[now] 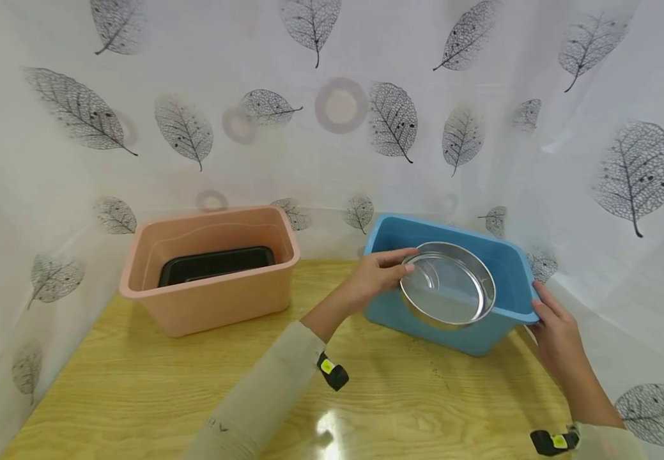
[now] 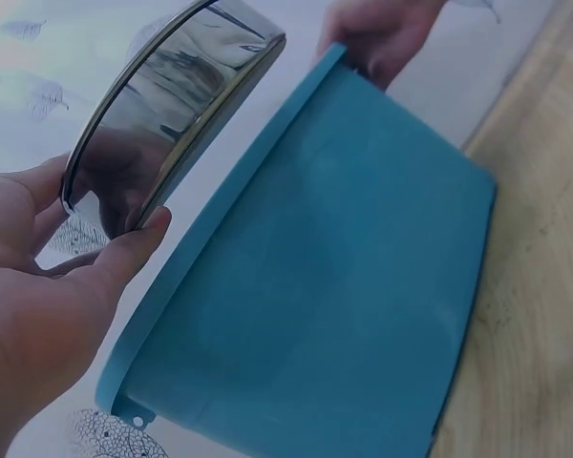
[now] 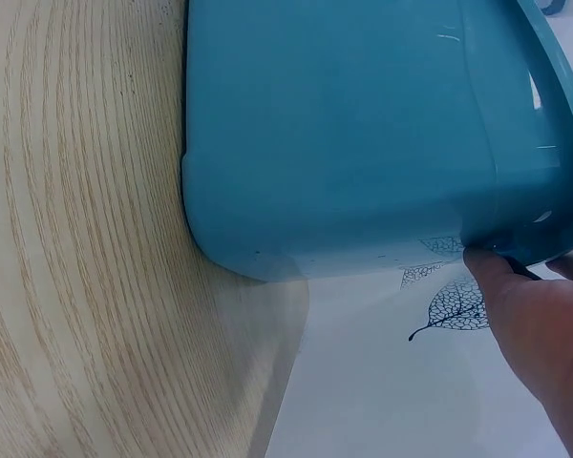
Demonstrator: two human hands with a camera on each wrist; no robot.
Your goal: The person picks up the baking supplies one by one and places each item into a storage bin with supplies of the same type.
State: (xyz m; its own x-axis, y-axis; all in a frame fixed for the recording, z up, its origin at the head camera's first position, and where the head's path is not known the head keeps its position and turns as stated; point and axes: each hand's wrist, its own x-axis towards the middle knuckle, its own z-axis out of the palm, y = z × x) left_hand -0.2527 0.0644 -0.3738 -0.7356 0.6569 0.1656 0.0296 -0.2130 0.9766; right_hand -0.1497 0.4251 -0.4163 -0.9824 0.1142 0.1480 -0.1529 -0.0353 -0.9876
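My left hand pinches the left edge of a round, shiny steel sieve with a fine, see-through bottom. The sieve is tilted and overlaps the front rim of a blue plastic tub in the head view. From the left wrist, its polished side wall shows, with the thumb along the lower edge and the fingers behind. My right hand grips the tub's rim at its right end. In the right wrist view, the thumb lies against the outer wall below the rim.
A salmon-pink tub stands on the left of the wood-grain table, with a black tray-like item inside it. White sheeting printed with leaves hangs behind and along both sides.
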